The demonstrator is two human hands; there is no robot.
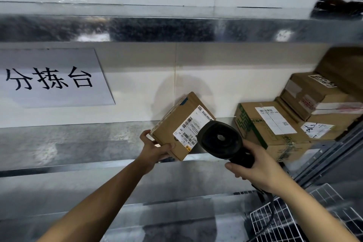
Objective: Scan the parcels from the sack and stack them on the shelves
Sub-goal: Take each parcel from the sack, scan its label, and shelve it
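Metal shelf (78,143) held boxes (275,129) at right; left hand (155,149) gripped a parcel (176,133), right hand (255,169) gripped the scanner (220,139), scanning; shelving likely next.

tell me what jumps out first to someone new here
At centre, the left hand holds a small tilted parcel while the right hand points a black scanner at its label. On the wall to the left hangs a big white sign with black characters; stacked boxes sit at the right end of the shelf.

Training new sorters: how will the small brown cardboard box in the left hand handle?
The small brown cardboard box is probably stiff: its edges look square. Likely light, since only the left hand grips it, tilted. Flat faces shouldn't roll.
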